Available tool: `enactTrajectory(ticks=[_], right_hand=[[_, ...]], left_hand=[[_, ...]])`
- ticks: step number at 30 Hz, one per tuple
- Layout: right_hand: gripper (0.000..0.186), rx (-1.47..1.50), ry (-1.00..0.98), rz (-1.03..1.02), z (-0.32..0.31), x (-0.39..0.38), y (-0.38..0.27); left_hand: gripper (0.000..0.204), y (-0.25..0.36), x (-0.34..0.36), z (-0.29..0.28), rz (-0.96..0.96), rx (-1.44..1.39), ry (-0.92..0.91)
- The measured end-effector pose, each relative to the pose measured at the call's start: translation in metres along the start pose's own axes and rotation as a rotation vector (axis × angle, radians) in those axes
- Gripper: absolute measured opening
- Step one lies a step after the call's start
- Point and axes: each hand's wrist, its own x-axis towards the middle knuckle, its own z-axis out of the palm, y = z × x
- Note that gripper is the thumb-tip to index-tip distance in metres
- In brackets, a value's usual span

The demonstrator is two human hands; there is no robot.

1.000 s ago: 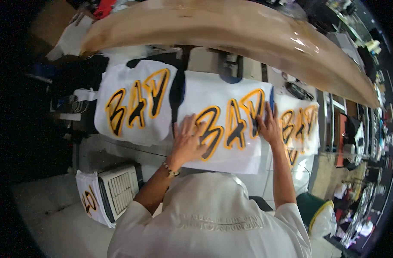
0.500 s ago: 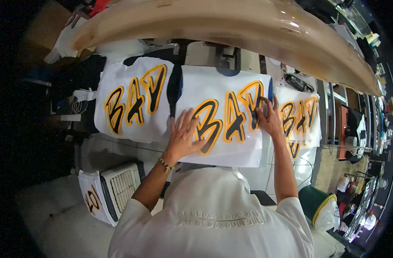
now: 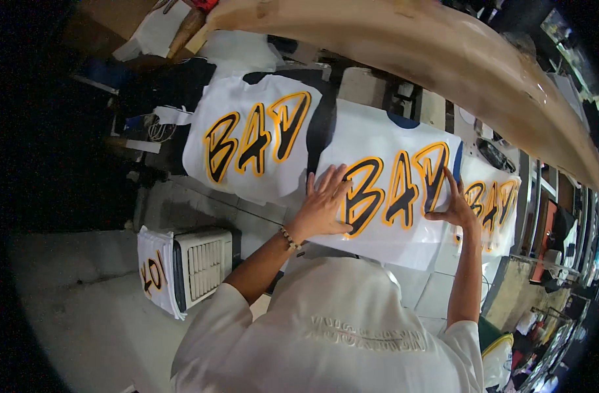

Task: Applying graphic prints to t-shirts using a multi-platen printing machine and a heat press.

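Observation:
A white T-shirt [image 3: 391, 236] with big black-and-orange letters lies flat on the work surface in front of me. My left hand [image 3: 325, 208] rests flat on its left part, fingers spread over the first letter. My right hand [image 3: 451, 208] touches the right edge of the print with its fingertips at the last letter. Neither hand holds anything. A bead bracelet [image 3: 287, 238] is on my left wrist. Two more white shirts with the same print lie beside it, one to the left [image 3: 253, 141] and one to the right [image 3: 499, 206], partly hidden by my right hand.
A long curved wooden board [image 3: 443, 59] runs over the far side. A white slatted box unit [image 3: 204, 262] stands at lower left with a printed cloth [image 3: 152, 275] draped on it. Dark fabric [image 3: 171, 85] lies at the far left; cluttered shelves line the right rim.
The view has shifted a little. Both hands stay pressed on the middle shirt, in nearly the same spots on its print.

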Motion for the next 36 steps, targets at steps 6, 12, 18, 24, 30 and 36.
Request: enactTrajectory(ticks=[6, 12, 18, 24, 30, 36], right_hand=[[0.157, 0.093, -0.063, -0.066, -0.004, 0.003, 0.005], [0.157, 0.038, -0.076, 0.030, -0.007, -0.001, -0.006], [0.155, 0.110, -0.074, 0.037, -0.010, -0.005, -0.002], [0.133, 0.129, -0.049, -0.019, -0.008, -0.003, 0.006], [0.085, -0.047, 0.256, -0.050, 0.005, -0.004, 0.000], [0.065, -0.364, 0.488, -0.075, 0.031, -0.005, -0.055]], left_hand=[[0.115, 0.002, 0.005, -0.007, -0.020, 0.014, -0.022], [0.114, -0.004, 0.003, -0.005, 0.020, -0.004, -0.007], [0.114, -0.001, 0.006, -0.005, 0.003, 0.026, -0.036], [0.114, -0.002, 0.007, -0.005, 0.011, 0.034, -0.034], [0.112, 0.004, 0.008, -0.012, -0.004, 0.062, -0.052], [0.113, 0.010, 0.008, -0.016, -0.038, 0.081, -0.075]])
